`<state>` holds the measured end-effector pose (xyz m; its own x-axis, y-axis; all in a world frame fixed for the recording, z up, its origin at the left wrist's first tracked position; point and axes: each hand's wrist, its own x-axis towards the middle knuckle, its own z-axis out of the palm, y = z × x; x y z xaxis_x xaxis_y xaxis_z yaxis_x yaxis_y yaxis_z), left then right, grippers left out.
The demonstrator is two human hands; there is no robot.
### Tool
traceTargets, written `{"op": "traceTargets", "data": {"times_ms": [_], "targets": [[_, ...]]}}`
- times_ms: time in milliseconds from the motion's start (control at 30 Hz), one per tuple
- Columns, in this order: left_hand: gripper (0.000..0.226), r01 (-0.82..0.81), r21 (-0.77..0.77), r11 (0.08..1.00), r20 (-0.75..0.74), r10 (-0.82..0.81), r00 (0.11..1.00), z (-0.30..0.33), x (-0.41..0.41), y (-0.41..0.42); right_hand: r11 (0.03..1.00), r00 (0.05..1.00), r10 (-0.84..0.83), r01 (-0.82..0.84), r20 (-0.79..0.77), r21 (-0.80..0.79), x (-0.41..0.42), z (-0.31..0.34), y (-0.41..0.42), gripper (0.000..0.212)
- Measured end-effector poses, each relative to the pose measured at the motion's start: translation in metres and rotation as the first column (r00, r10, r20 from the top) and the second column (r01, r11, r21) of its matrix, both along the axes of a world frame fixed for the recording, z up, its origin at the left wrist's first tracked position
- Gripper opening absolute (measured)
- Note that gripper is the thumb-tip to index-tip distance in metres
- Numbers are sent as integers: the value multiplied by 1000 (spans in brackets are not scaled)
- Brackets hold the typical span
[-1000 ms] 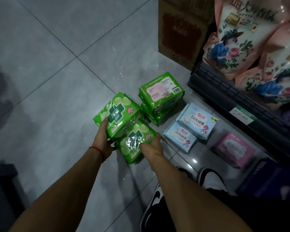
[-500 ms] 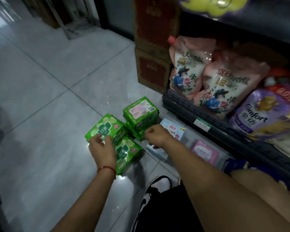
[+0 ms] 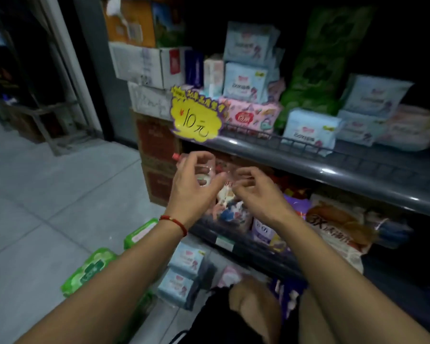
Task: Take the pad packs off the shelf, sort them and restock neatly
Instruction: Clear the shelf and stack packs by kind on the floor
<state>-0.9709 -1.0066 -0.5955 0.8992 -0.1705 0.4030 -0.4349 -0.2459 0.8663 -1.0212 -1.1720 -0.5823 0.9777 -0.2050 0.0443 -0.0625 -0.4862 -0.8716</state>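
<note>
Both my left hand [image 3: 193, 184] and right hand [image 3: 255, 192] mid-frame, fingers loosely curled, holding nothing; green pad packs [image 3: 92, 269] on floor lower left.

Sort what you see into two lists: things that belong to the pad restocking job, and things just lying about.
Job: green packs on floor; blue packs on floor; blue packs on shelf; pink pack; shelf.

Lying about: price sign; cartons; refill pouches.
</note>
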Motion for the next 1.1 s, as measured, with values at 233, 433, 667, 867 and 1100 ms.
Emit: {"op": "traceTargets", "data": {"times_ms": [233,433,667,867,1100], "targets": [[43,119,86,989,208,-135,969,84,41,-106,948,951,-160,223,266,-227,-16,63,-98,38],[50,167,256,952,224,-226,948,125,81,-178,822,909,-252,381,331,-423,7,91,-164,43],[72,83,378,922,205,-171,964,171,152,-240,624,864,-296,497,407,-603,69,145,-220,55],[50,88,301,950,46,-106,993,201,198,-288,684,859,-393,512,328,-519,141,183,-254,37],[64,199,87,976,-110,-189,976,199,230,-333,833,879,-439,476,187,-282,230,181,-297,97]]}}
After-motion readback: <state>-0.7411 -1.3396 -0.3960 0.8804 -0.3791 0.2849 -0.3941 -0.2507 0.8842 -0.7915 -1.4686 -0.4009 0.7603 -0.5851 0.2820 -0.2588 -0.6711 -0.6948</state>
